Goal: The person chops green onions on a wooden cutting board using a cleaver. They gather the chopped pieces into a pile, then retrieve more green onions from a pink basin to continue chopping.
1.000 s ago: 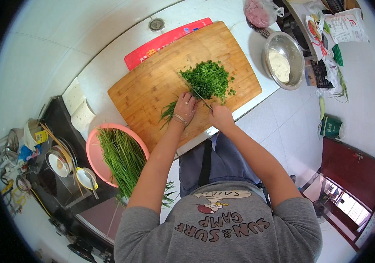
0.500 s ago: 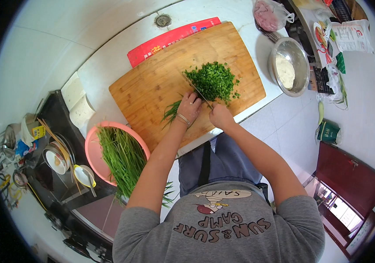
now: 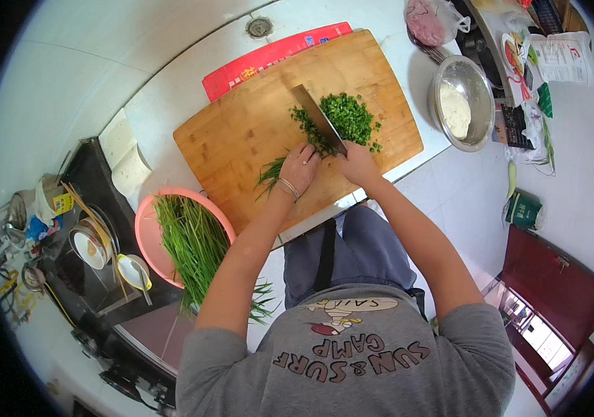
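Note:
On the wooden cutting board [image 3: 231, 132], my right hand [image 3: 359, 165] is closed around the handle of a cleaver [image 3: 316, 118]. Its blade is tilted so that the broad face shows, pointing to the far left. Chopped green chives [image 3: 352, 119] lie heaped to the right of the blade, with a smaller strip of bits on its left. My left hand [image 3: 300, 169] presses a bunch of uncut chives [image 3: 270, 174] onto the board, fingertips close to the cleaver; their ends stick out on its left. The hand hides the bunch's middle.
Left of the board, a pink basin [image 3: 148, 240] holds long chives [image 3: 193, 243] that hang over its rim. A metal bowl with pale dough [image 3: 455, 112] stands at the right. Behind the board lies a red box [image 3: 269, 61]. Pots and a stove [image 3: 68, 271] are far left.
The cleaver's blade, almost edge-on before, has tipped over and shows its face. Some chopped chives now lie apart on its left. My right hand has shifted slightly away from me; my left has barely moved.

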Demonstrator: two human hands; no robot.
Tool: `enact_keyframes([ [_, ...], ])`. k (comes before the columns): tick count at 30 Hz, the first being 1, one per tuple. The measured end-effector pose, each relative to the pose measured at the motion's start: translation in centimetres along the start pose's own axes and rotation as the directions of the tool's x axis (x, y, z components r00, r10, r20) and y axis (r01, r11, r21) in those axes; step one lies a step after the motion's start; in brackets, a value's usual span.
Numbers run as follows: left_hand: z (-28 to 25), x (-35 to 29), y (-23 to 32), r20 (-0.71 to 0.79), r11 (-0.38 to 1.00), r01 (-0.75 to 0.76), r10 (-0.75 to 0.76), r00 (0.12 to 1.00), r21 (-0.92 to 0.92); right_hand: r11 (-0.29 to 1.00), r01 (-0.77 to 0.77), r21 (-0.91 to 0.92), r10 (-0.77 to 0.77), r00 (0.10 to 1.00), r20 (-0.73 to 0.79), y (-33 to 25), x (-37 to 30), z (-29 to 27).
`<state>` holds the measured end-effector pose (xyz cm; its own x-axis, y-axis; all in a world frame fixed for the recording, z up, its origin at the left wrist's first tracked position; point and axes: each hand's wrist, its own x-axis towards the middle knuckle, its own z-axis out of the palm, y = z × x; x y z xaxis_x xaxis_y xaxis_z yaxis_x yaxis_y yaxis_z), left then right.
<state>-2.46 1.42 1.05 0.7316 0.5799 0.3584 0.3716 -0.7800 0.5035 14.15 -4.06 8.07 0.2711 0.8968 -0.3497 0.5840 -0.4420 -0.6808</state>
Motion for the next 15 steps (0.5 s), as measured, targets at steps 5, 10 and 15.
enact_keyframes([
  [5, -2.0, 0.7, 1.3, -0.014, 0.998, -0.054, 0.055, 0.998, 0.030, 0.989, -0.125, -0.083, 0.127, 0.992, 0.023, -0.1, -3.2, -1.1],
  [10, -0.8, 0.1, 0.8, -0.076, 0.996, -0.076, 0.079, 0.994, 0.042, 0.973, -0.179, -0.147, 0.182, 0.983, 0.008, 0.9, -4.7, 1.1],
  [15, -0.8, 0.4, 0.7, -0.063, 0.999, -0.054, 0.054, 0.997, -0.003, 0.971, -0.201, -0.134, 0.201, 0.979, -0.008, 1.5, -5.3, 1.9],
])
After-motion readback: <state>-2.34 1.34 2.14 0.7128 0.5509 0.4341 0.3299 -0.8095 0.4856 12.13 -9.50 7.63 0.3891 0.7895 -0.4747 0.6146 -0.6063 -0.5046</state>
